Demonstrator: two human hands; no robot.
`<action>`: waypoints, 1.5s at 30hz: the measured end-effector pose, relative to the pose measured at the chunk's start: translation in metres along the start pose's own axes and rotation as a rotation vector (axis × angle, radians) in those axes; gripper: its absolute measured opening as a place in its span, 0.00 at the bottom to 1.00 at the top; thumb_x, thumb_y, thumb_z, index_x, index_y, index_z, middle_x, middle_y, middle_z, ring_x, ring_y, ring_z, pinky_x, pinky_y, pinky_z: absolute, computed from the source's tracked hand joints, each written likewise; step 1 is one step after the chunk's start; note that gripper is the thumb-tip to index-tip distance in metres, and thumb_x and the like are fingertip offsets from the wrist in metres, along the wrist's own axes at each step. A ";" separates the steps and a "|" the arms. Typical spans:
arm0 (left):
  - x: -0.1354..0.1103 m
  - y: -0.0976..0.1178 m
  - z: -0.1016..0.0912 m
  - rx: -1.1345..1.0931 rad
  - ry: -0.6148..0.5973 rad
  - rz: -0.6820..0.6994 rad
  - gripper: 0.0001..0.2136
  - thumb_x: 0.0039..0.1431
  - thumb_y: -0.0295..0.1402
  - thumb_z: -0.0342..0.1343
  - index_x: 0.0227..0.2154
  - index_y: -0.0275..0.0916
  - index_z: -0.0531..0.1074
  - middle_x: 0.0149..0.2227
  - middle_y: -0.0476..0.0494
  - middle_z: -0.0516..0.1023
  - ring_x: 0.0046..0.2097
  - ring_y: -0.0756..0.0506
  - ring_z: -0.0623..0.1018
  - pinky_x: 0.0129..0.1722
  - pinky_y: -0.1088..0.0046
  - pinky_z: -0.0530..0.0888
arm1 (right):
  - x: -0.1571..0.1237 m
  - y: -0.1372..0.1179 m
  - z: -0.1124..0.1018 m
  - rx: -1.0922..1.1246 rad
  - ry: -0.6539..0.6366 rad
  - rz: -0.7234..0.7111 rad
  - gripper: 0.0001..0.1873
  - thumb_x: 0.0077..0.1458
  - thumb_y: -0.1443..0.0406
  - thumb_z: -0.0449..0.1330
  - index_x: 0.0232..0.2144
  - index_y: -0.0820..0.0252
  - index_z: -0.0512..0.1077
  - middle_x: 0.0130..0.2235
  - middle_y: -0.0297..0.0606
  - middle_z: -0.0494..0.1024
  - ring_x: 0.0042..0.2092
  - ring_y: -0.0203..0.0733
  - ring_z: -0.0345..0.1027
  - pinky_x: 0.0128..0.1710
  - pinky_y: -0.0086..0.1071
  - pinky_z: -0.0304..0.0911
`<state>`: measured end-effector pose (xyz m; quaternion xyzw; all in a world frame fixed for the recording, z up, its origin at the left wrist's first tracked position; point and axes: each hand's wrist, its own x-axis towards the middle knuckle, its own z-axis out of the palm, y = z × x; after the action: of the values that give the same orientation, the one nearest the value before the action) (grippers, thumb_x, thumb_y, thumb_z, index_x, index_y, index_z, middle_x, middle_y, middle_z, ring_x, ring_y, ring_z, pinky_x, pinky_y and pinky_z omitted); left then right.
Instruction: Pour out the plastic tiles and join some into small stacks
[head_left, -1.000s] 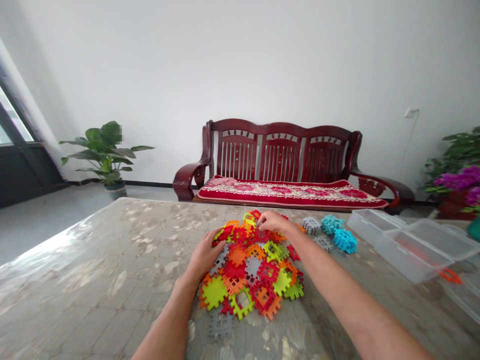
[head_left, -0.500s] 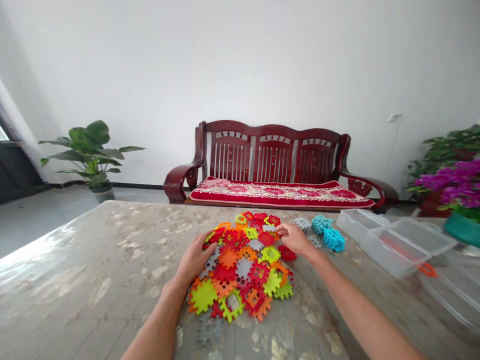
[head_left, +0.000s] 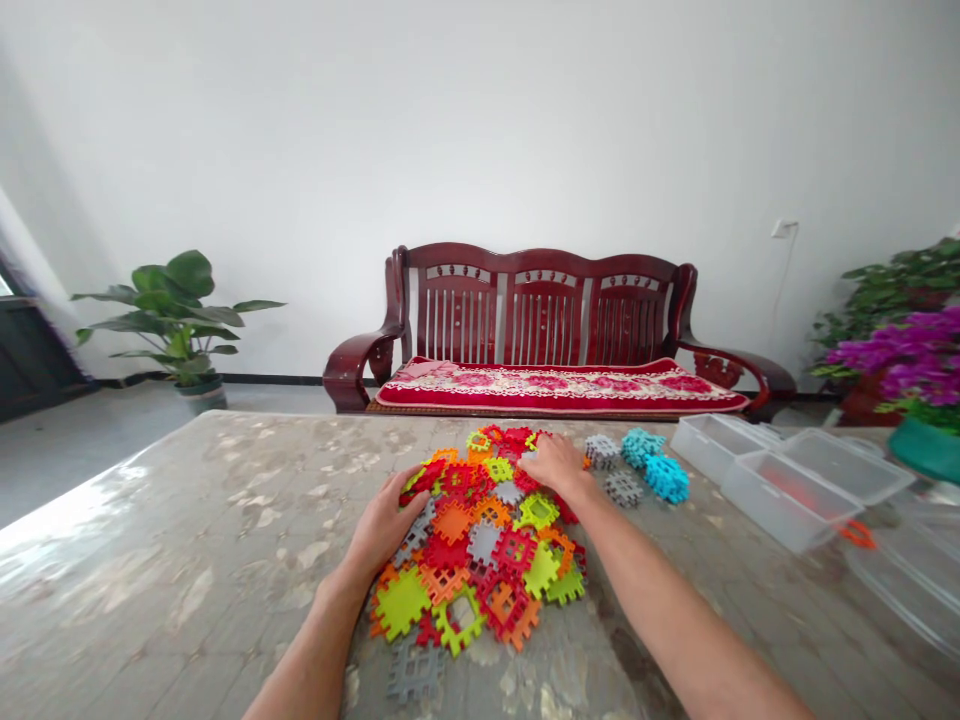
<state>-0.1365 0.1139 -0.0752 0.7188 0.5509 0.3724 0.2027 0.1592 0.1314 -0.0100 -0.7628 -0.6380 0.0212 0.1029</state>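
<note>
A heap of notched plastic interlocking tiles [head_left: 453, 521] in red, orange, lime green and grey lies on the table. My left hand [head_left: 388, 520] rests at the heap's left edge, thumb and fingers apart, touching red and green tiles [head_left: 426, 478]; part of its fingertips is hidden behind them. At the heap's far right, my right hand [head_left: 556, 465] is closed, its fingertips bent down on a grey tile [head_left: 531, 455] that shows only as a sliver. One flat grey tile [head_left: 415, 671] lies at the near edge of the heap.
Right of the heap stand stacks of grey tiles [head_left: 601, 451] and blue tiles [head_left: 666, 479]. Beyond them are a clear plastic box [head_left: 780, 505], an orange clip [head_left: 857, 534], a transparent lid [head_left: 911, 590] and a flower pot [head_left: 928, 458]. A wooden bench [head_left: 544, 310] is behind the table.
My right hand has moved left over the far right of the heap and now covers the grey tile there. My left hand stays at the left edge.
</note>
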 end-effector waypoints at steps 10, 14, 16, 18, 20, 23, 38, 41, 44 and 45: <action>0.001 -0.001 0.000 0.014 0.002 -0.006 0.24 0.57 0.46 0.51 0.54 0.41 0.69 0.52 0.43 0.77 0.53 0.40 0.75 0.56 0.63 0.69 | -0.012 0.036 0.007 0.292 0.192 -0.072 0.21 0.52 0.61 0.60 0.49 0.57 0.72 0.49 0.41 0.79 0.49 0.44 0.71 0.50 0.32 0.61; 0.001 -0.002 0.000 0.016 0.005 -0.005 0.24 0.56 0.46 0.50 0.53 0.41 0.69 0.52 0.42 0.77 0.53 0.40 0.76 0.56 0.63 0.69 | -0.006 0.084 0.001 0.323 0.320 0.060 0.25 0.53 0.60 0.59 0.53 0.57 0.69 0.52 0.43 0.77 0.51 0.45 0.71 0.51 0.33 0.61; 0.001 -0.003 0.001 0.023 0.004 -0.004 0.24 0.57 0.46 0.50 0.54 0.41 0.69 0.53 0.42 0.76 0.54 0.40 0.75 0.56 0.63 0.69 | -0.002 0.108 -0.003 0.290 0.351 0.117 0.25 0.53 0.61 0.59 0.54 0.57 0.68 0.52 0.43 0.77 0.52 0.46 0.70 0.52 0.34 0.61; 0.001 -0.005 0.001 0.032 -0.001 -0.006 0.25 0.57 0.47 0.50 0.55 0.41 0.68 0.53 0.42 0.76 0.54 0.41 0.75 0.57 0.63 0.69 | 0.000 0.126 -0.005 0.245 0.360 0.152 0.25 0.53 0.61 0.59 0.54 0.56 0.68 0.52 0.44 0.77 0.53 0.47 0.70 0.52 0.35 0.61; 0.002 -0.005 0.002 0.031 -0.007 -0.006 0.25 0.58 0.47 0.50 0.55 0.42 0.68 0.53 0.42 0.76 0.54 0.41 0.75 0.57 0.62 0.69 | 0.001 0.135 -0.005 0.211 0.354 0.175 0.26 0.53 0.62 0.59 0.55 0.57 0.67 0.52 0.45 0.77 0.53 0.48 0.70 0.53 0.36 0.61; 0.002 -0.005 0.001 0.019 -0.011 -0.005 0.25 0.57 0.48 0.49 0.55 0.42 0.68 0.53 0.41 0.76 0.54 0.41 0.75 0.57 0.62 0.69 | -0.001 0.138 -0.002 0.190 0.327 0.194 0.26 0.54 0.62 0.59 0.56 0.59 0.67 0.52 0.46 0.77 0.53 0.48 0.69 0.53 0.35 0.61; 0.001 -0.001 0.001 0.025 -0.007 0.004 0.24 0.58 0.45 0.50 0.54 0.39 0.69 0.53 0.40 0.76 0.54 0.41 0.75 0.57 0.63 0.69 | -0.040 0.029 -0.011 0.206 0.031 -0.389 0.12 0.52 0.61 0.61 0.40 0.50 0.78 0.43 0.34 0.81 0.49 0.44 0.67 0.51 0.32 0.57; 0.000 0.000 0.001 0.007 0.006 0.021 0.24 0.57 0.44 0.50 0.54 0.39 0.69 0.52 0.41 0.76 0.53 0.41 0.75 0.57 0.63 0.69 | -0.046 0.000 -0.014 0.040 -0.065 -0.455 0.16 0.50 0.55 0.62 0.41 0.52 0.78 0.42 0.38 0.81 0.50 0.48 0.65 0.49 0.35 0.57; 0.000 0.001 0.001 -0.010 0.025 0.025 0.22 0.57 0.44 0.51 0.52 0.40 0.71 0.51 0.42 0.77 0.52 0.41 0.76 0.56 0.63 0.69 | -0.046 -0.014 -0.019 -0.099 -0.128 -0.504 0.20 0.49 0.53 0.62 0.42 0.55 0.77 0.42 0.41 0.80 0.49 0.51 0.65 0.48 0.38 0.57; 0.000 0.001 0.001 -0.013 0.025 0.022 0.22 0.57 0.43 0.51 0.52 0.40 0.71 0.51 0.42 0.77 0.52 0.41 0.76 0.56 0.63 0.70 | -0.045 -0.017 -0.020 -0.121 -0.143 -0.517 0.20 0.49 0.53 0.61 0.42 0.55 0.77 0.42 0.42 0.80 0.48 0.51 0.66 0.48 0.38 0.57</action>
<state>-0.1350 0.1141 -0.0747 0.7188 0.5432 0.3871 0.1963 0.1382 0.0879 0.0084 -0.5760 -0.8173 0.0098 0.0136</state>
